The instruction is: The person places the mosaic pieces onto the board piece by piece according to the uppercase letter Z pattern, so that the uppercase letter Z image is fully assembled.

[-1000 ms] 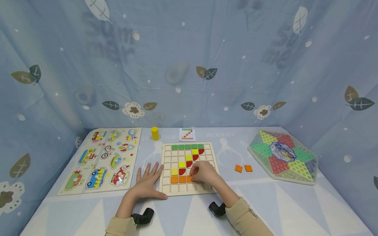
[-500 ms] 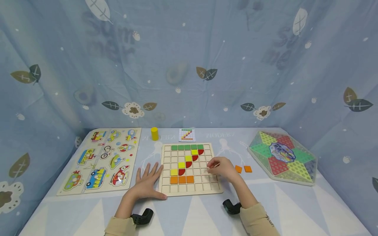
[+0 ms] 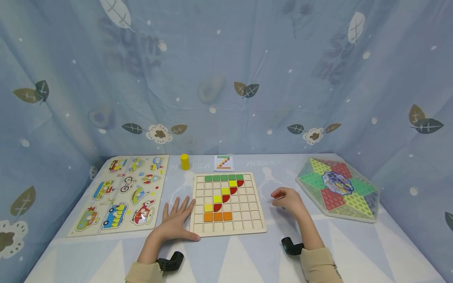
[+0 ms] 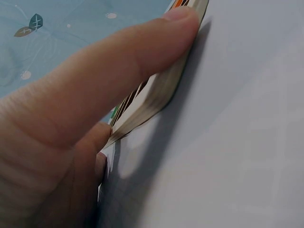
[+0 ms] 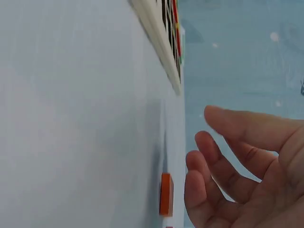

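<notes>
My left hand (image 3: 175,224) rests with spread fingers at the left edge of a wooden grid board (image 3: 247,225). Its thumb (image 4: 137,57) lies across the board's near edge in the left wrist view. Green tiles (image 3: 224,178) line the board's far row. Yellow squares (image 3: 217,199) and red quarter-round tiles (image 3: 225,198) step diagonally, and three orange tiles (image 3: 218,216) sit near the front. My right hand (image 3: 289,201) hovers right of the board, fingers loosely bent, holding nothing. Near its fingertips an orange tile (image 5: 166,194) lies on the table; in the head view the hand hides it.
A vehicle puzzle board (image 3: 120,196) lies at the left. Behind the grid board are a yellow cylinder (image 3: 185,162) and a small pattern card (image 3: 223,162). A hexagonal box with a star design (image 3: 337,188) stands at the right. A patterned curtain (image 3: 226,78) hangs behind.
My right hand has left the orange row, where an orange tile now lies uncovered, and moved right off the board over the loose orange tiles. The left hand has stayed put.
</notes>
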{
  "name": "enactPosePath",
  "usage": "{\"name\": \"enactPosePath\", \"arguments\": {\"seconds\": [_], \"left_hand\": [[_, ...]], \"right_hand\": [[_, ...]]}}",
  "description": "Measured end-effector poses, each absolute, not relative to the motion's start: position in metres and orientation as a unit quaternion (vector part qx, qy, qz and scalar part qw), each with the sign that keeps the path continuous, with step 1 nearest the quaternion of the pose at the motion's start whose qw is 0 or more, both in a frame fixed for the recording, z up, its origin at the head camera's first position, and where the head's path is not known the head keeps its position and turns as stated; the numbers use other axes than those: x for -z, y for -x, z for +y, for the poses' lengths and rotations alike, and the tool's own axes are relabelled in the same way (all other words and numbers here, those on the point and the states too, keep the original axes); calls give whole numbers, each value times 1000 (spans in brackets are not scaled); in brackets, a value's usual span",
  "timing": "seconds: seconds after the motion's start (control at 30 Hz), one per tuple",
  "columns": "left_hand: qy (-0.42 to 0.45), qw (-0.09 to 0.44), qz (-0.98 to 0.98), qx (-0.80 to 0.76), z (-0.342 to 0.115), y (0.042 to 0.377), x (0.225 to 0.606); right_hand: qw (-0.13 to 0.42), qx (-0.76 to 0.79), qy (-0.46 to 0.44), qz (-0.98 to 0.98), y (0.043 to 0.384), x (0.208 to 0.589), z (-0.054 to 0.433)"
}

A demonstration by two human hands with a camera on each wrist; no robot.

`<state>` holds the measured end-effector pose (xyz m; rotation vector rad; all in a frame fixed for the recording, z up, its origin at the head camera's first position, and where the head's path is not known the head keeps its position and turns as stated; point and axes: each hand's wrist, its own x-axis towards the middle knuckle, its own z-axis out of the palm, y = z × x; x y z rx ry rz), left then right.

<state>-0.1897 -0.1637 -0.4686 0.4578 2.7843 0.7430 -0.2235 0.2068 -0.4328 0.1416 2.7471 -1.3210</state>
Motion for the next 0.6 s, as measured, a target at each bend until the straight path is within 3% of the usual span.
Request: {"name": "enactPosePath", "arguments": {"seconds": [0.6], "left_hand": [[-155,108,949,-251,-164,191,473]], "right_hand": [[34,318,-65,945,224,443,232]]}}
